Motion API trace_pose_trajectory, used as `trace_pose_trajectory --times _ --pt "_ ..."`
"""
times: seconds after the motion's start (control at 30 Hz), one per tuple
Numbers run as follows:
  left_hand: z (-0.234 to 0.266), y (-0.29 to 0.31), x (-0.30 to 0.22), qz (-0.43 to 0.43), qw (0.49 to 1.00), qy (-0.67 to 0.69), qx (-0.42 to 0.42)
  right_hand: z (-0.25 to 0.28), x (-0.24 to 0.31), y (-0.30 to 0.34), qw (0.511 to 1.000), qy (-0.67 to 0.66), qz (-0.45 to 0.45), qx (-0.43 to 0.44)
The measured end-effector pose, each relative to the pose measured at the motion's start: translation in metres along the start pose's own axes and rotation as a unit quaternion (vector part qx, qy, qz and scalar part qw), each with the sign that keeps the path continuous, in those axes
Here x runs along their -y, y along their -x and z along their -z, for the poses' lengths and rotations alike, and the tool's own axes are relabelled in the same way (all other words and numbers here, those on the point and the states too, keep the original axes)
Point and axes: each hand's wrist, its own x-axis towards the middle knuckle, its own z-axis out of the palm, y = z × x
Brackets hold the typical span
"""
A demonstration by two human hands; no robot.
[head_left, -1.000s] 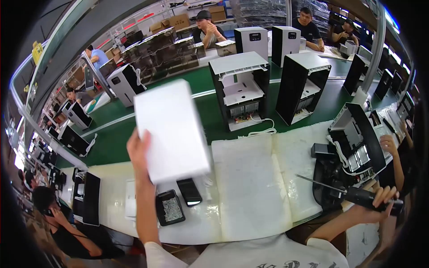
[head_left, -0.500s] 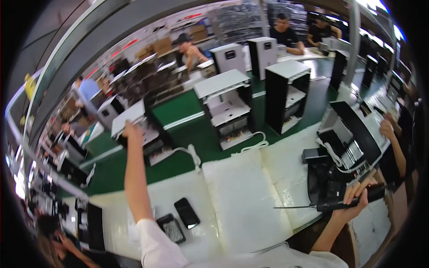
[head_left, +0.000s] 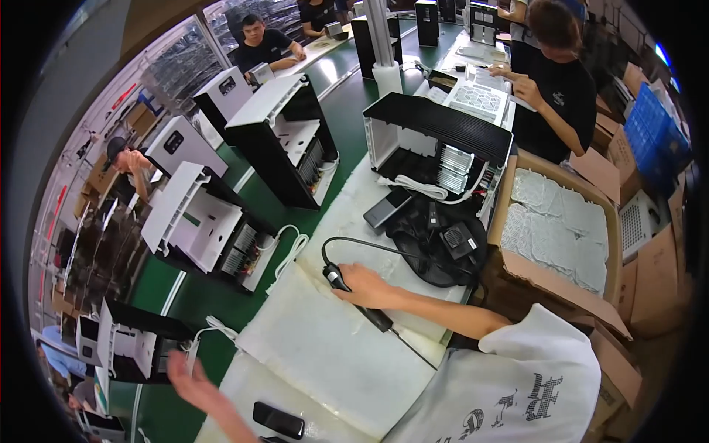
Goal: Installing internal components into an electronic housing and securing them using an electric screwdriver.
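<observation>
The left hand (head_left: pixel 190 380), fingers apart, is near a black-and-white housing (head_left: pixel 134 345) at eight o'clock, the right hand (head_left: pixel 363 286), fingers clamped on a black screwdriver (head_left: pixel 379 319), at six.

I count four open housings (head_left: pixel 284 140) close by; one corded screwdriver (head_left: pixel 378 320); one phone (head_left: pixel 279 419). One carton (head_left: pixel 565 294) of pale parts (head_left: pixel 557 225).

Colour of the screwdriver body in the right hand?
Black; the screwdriver in the right hand shows best in the head view.
</observation>
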Motion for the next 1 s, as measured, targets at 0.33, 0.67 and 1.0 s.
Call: trace_pose_trajectory --times 0.33,0.67,1.0 --pt "-0.074 0.273 0.056 0.176 0.953 0.005 0.248 0.284 -0.013 0.003 0.832 0.507 -0.075 -0.212" --pt "-0.050 0.268 0.048 0.153 0.953 0.049 0.256 0.343 -0.087 -0.019 0.927 0.321 -0.186 0.052" --pt "-0.129 0.244 -0.010 0.049 0.901 0.136 0.409 0.297 -0.085 -0.004 0.914 0.399 -0.034 -0.067"
